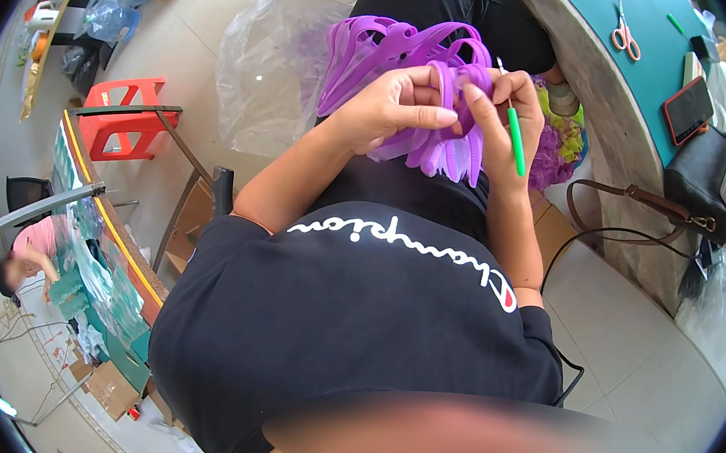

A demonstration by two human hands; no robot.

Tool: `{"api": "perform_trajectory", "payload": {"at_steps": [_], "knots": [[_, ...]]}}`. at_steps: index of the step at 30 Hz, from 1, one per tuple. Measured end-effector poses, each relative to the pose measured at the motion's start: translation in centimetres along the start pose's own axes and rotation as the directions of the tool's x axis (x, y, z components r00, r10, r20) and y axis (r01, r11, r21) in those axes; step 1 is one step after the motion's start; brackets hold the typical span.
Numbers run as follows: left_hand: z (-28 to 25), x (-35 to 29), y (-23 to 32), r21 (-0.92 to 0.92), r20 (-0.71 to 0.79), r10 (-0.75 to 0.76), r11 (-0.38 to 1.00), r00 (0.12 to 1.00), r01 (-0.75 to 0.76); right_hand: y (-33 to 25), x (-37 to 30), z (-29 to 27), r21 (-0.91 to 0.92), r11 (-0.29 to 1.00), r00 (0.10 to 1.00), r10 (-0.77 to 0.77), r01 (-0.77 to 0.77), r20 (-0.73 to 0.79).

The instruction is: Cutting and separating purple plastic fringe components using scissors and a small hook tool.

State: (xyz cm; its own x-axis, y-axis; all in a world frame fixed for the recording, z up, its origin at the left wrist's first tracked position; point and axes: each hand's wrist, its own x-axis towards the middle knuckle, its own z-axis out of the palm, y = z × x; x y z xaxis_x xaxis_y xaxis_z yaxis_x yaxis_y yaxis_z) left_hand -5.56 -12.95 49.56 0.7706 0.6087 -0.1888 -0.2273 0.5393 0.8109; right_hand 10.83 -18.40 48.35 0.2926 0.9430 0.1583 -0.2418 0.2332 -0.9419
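A bunch of purple looped strips (396,42), with paler translucent pieces among them, lies across my lap. My left hand (392,107) is closed on the purple strips, thumb and fingers pinching a band near the middle. Facing it, my right hand (510,123) holds a slim tool with a green handle (515,141) and a thin metal shaft pointing up and away. My right thumb and fingertips also touch the purple strips beside my left fingertips. The shape of the tool's tip is too small to make out.
At right, a teal-topped table (596,74) carries pink-handled scissors (626,40) and a phone (687,109). A black handbag (706,181) is beside it. Clear plastic sheeting (260,68) and a red stool (120,116) stand left. Another person (33,247) works at a bench lower left.
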Motion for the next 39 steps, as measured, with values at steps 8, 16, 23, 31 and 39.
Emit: {"api": "perform_trajectory", "payload": {"at_steps": [8, 16, 23, 31, 39], "knots": [[-1.7, -0.3, -0.1, 0.179, -0.171, 0.157, 0.976, 0.973, -0.126, -0.7, 2.6, -3.6, -0.134, 0.987, 0.977, -0.054, 0.083, 0.208], [-0.5, -0.6, 0.5, 0.3, -0.243, 0.442, 0.881, 0.863, -0.366, -4.1, 16.9, -18.7, -0.997, 0.019, 0.934, -0.347, -0.079, -0.081], [-0.5, -0.4, 0.7, 0.157, -0.352, 0.347, 0.937, 0.869, -0.311, -4.7, 20.9, -20.9, -0.94, -0.341, 0.998, 0.042, -0.021, -0.038], [-0.8, -0.1, 0.5, 0.082, -0.356, 0.297, 0.954, 0.886, -0.288, -7.0, 7.6, -7.6, -0.62, 0.781, 0.916, 0.188, 0.08, 0.355], [-1.0, -0.1, -0.2, 0.195, -0.352, 0.418, 0.908, 0.838, -0.371, -3.6, 1.4, -3.7, -0.493, 0.861, 0.798, 0.383, -0.125, 0.465]]}}
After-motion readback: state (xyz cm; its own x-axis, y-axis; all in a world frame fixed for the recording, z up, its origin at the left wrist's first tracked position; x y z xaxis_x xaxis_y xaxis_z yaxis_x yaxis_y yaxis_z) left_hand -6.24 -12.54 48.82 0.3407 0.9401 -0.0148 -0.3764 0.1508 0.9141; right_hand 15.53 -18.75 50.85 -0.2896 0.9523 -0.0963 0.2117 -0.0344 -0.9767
